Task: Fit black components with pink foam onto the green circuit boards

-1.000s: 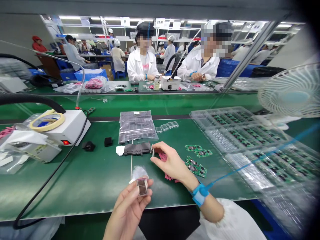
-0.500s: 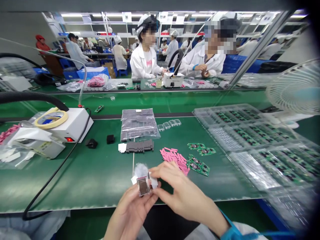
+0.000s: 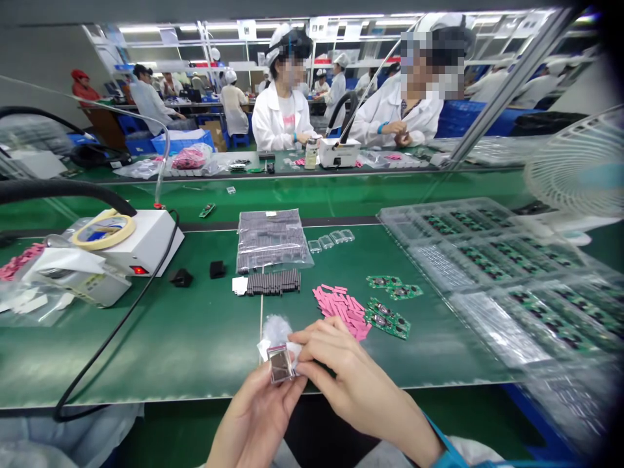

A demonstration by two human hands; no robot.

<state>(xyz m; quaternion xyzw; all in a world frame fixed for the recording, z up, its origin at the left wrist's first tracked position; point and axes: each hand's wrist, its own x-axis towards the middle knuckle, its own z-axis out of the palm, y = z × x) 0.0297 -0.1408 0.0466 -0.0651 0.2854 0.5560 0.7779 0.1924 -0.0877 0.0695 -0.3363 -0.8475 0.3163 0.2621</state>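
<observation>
My left hand point(image 3: 260, 403) holds a small LCD screen point(image 3: 279, 365) in a clear frame, pinched by its edges near the table's front edge. A pink strip runs along the screen's top edge. Just right of the screen, my right hand point(image 3: 336, 361) has its thumb and fingers closed on a small white piece point(image 3: 294, 351), partly hidden by the fingers; whether it is paper or cloth I cannot tell. Crumpled clear film point(image 3: 277, 329) lies just beyond the screen. Pink strips point(image 3: 341, 311) are heaped beyond my right hand, with several green circuit boards point(image 3: 389, 318) beside them.
Black-and-grey strips point(image 3: 273, 283) lie in a row before a bagged stack point(image 3: 269, 240). Clear frames point(image 3: 331, 240) sit nearby. Trays of circuit boards point(image 3: 492, 260) line the right, near a fan point(image 3: 580, 169). A white box point(image 3: 141, 240) with a cable stands left. Co-workers sit across the belt point(image 3: 292, 195).
My right hand and the white piece have shifted slightly left, closer against the screen. On the belt, a circuit board and a clear frame have moved right. My left hand keeps its hold.
</observation>
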